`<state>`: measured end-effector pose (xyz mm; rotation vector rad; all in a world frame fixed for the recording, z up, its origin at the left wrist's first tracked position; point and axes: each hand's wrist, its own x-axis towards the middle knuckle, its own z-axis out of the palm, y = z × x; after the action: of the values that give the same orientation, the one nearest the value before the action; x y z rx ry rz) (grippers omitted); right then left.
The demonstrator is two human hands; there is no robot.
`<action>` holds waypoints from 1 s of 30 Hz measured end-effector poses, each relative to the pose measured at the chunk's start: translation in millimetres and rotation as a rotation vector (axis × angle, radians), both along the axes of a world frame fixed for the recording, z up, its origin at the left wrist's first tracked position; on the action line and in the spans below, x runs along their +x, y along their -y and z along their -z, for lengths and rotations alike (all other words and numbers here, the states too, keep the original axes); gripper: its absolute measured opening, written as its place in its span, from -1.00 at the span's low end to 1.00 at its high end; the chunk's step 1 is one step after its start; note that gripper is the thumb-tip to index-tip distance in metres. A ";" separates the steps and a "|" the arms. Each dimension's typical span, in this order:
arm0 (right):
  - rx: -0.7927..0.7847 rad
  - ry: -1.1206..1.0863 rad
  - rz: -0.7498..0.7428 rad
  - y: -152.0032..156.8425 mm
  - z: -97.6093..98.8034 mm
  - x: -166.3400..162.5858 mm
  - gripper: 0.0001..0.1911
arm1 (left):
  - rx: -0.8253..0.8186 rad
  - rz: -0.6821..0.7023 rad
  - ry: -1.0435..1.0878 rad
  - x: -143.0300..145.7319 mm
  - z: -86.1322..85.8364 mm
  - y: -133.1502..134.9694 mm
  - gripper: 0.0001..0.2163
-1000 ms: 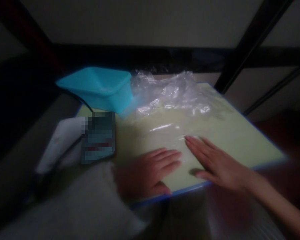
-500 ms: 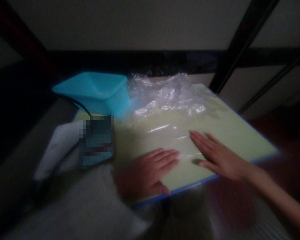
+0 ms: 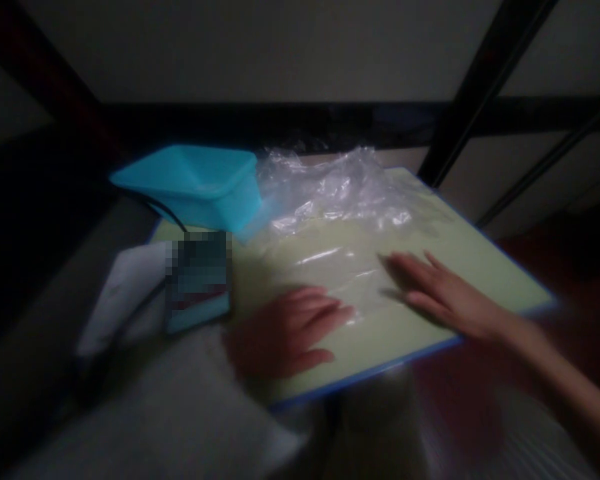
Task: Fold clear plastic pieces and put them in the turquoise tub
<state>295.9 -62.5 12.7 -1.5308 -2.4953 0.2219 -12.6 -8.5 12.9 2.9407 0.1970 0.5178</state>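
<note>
Clear plastic sheet (image 3: 341, 190), one, near one left hand (image 3: 291, 332), one right hand (image 3: 447, 293), fingers slightly spread.

The left sleeve (image 3: 160, 400) is a pale grey, close to off-white toward its lower edge, and cut loose and wide, with soft-looking cloth (blur and dim light hide its weave and stitching). Its end has a gently uneven outline and reaches about as far as the wrist, leaving the left hand (image 3: 295, 330) bare. The right hand (image 3: 440, 293) is bare too, with slender fingers, and the right forearm (image 3: 545, 367) is slim and uncovered to the edge of view
</note>
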 end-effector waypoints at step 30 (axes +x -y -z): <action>-0.032 0.083 -0.236 -113.1 -19.3 -52.1 -0.53 | -0.102 0.132 0.045 8.3 3.4 17.0 -0.42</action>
<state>243.7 50.6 32.0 -1.2782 -2.7501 0.2394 -4.3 -25.5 9.4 2.8153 0.0225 0.5373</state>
